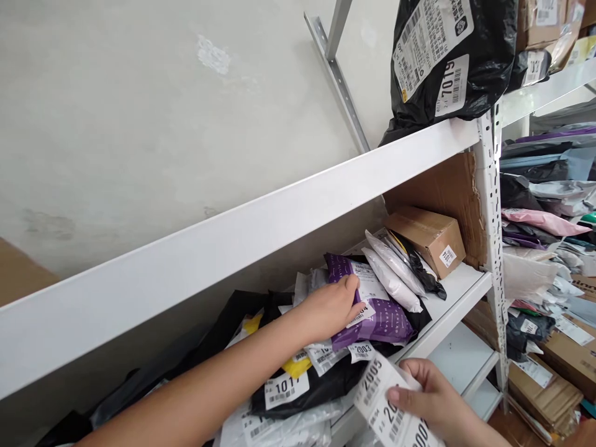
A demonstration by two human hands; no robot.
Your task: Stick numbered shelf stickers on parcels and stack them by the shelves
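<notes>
My left hand (333,305) is on a purple plastic mailer parcel (391,321), its fingers curled and its thumb at a small white number label on the bag. A larger printed shipping label (372,284) shows beside my fingertips. In my right hand (431,397) is a strip of white number-and-barcode labels (372,388), pinched between thumb and fingers; the top one reads 2005. Below the purple parcel lies a black parcel (321,388) with a label reading 1017. A label reading 2003 (362,351) is just under the purple bag's lower edge.
White mailers (391,276) lean beside a cardboard box (431,239) on the same shelf. Above runs a white shelf beam (242,239), with a large black parcel (454,62) overhead at right. Past the perforated upright (488,205), another rack holds stacked parcels (535,273).
</notes>
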